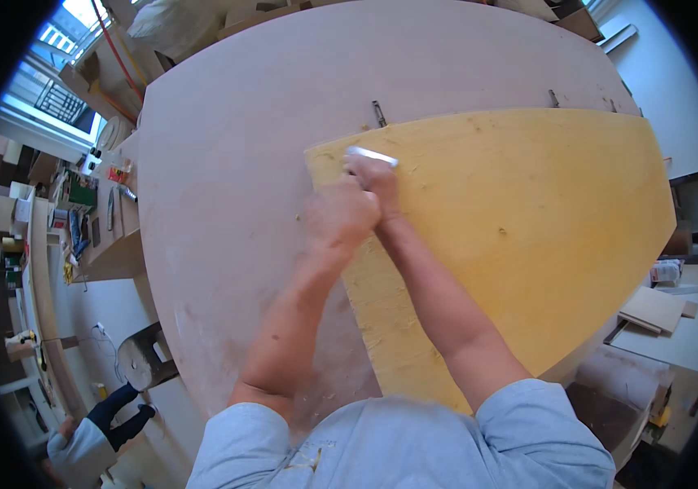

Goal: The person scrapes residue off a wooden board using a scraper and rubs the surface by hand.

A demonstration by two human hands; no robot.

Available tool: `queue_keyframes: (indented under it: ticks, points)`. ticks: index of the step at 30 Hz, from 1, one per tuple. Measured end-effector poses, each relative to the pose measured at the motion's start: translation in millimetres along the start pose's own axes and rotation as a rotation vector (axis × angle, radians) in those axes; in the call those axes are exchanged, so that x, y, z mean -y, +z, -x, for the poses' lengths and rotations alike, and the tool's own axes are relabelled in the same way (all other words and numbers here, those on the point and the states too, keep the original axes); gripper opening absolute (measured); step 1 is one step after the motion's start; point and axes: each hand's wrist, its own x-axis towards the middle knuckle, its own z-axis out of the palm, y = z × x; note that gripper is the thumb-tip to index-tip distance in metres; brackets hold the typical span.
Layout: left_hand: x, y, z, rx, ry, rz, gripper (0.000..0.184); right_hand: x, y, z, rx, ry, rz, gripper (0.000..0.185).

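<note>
Both my hands are closed together on a hand tool with a shiny flat metal head [373, 156], near the upper left corner of a yellow board [496, 196]. My right hand [377, 178] grips it just behind the metal. Just below and to the left, my left hand [339, 213] is wrapped round the handle end, smeared by motion. Most of the handle is hidden by my fingers. Small curled shavings are scattered over the board, thickest along its left edge. Beneath it lies a large, pale, dusty tabletop [227, 179].
Small metal clips [378, 114] stand along the board's far edge. To the left is a bench [121, 253] with tools and bottles. A person [92, 440] is at the lower left, near a round wooden drum [144, 359]. Flat panels [650, 310] lie at the right.
</note>
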Motion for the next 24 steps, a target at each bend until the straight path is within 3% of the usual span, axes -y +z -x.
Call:
queue_keyframes:
  ticks: [1,5,11,16,18,20,22,24]
  points:
    - [10,-3,-7,-0.037,-0.009,0.025,0.037,1,5,-8,0.051,0.012,-0.04,0.016]
    - [18,4,-8,-0.094,-0.01,-0.041,0.035,3,31,1,-0.143,-0.068,-0.014,0.015]
    - [-16,34,-45,-0.068,0.13,0.028,0.035,-63,-5,-10,-0.13,-0.042,0.066,0.014]
    - [12,29,-37,-0.105,0.075,0.074,0.033,-33,16,-2,-0.049,0.075,0.22,0.016]
    - [26,19,-23,-0.09,0.051,0.038,0.032,2,28,-5,-0.215,-0.04,0.144,0.012]
    - [26,13,-22,-0.068,0.08,-0.024,0.032,2,29,0,-0.228,-0.059,0.115,0.011]
    - [20,25,-42,-0.036,0.123,-0.005,0.031,-23,26,3,-0.088,0.008,0.135,0.015]
    - [2,33,-54,-0.029,0.167,-0.002,0.031,-51,3,-2,-0.163,0.005,0.23,0.015]
